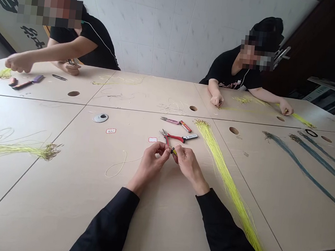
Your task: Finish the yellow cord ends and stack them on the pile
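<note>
My left hand [154, 159] and my right hand [187, 159] meet near the middle of the table. The left fingertips are pinched at the end of a thin pale-yellow cord [124, 161], which runs out leftward in a loose loop. A small yellow-and-black object [174, 151] is gripped in my right fingers, its black end touching the left fingertips; its kind is mostly hidden. Just beyond the hands lie red-handled pliers [174, 137], jaws apart. Behind them rests a second pair of pliers [170, 120] with pinkish handles. To the right stretches a bundle of bright yellow cords [228, 172].
Blue-grey cord bundles [309, 168] lie at right, another yellow bundle [12, 149] at left. A round grey disc [100, 117] and small red-edged labels [111, 131] lie ahead. Two people sit opposite, hands on the table [58, 194]. Round holes [234, 130] pierce the tabletop.
</note>
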Demonstrator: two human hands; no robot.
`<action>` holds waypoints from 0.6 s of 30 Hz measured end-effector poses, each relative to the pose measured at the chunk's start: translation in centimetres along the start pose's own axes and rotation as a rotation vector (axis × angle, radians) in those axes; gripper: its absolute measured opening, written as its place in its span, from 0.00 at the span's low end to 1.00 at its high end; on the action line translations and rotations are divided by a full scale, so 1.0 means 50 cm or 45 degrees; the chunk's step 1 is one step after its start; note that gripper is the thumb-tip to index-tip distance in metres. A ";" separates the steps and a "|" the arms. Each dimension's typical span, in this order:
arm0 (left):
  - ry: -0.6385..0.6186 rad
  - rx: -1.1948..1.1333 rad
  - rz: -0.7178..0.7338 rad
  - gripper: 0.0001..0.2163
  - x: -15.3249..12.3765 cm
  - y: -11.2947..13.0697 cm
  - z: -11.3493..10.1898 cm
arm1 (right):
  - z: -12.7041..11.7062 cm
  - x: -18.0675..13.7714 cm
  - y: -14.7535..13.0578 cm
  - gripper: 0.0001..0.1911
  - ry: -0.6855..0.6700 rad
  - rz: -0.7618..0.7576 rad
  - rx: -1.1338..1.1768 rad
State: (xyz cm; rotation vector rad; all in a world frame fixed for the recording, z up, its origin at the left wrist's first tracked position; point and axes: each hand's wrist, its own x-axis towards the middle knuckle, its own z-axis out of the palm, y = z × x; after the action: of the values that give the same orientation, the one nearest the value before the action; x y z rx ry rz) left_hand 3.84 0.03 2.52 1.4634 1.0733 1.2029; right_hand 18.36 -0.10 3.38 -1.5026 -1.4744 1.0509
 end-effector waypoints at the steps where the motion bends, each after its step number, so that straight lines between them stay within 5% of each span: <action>1: 0.002 -0.018 0.001 0.09 0.001 -0.001 0.000 | 0.001 0.000 0.002 0.27 -0.004 -0.022 0.062; 7: 0.167 -0.208 -0.035 0.10 0.013 -0.010 -0.010 | 0.001 -0.006 -0.005 0.23 -0.310 -0.030 0.467; 13: 0.300 -0.301 -0.158 0.09 0.023 -0.021 -0.033 | -0.011 -0.025 -0.033 0.20 -0.562 0.045 0.547; 18: 0.280 -0.348 -0.136 0.08 0.019 -0.013 -0.036 | -0.011 -0.058 -0.047 0.20 -0.394 0.116 0.652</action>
State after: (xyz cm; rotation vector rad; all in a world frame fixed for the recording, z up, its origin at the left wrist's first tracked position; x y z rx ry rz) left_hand 2.13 1.32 2.21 1.0708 1.0703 1.3961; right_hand 18.04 -2.90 5.89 -1.0811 -1.2102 1.6292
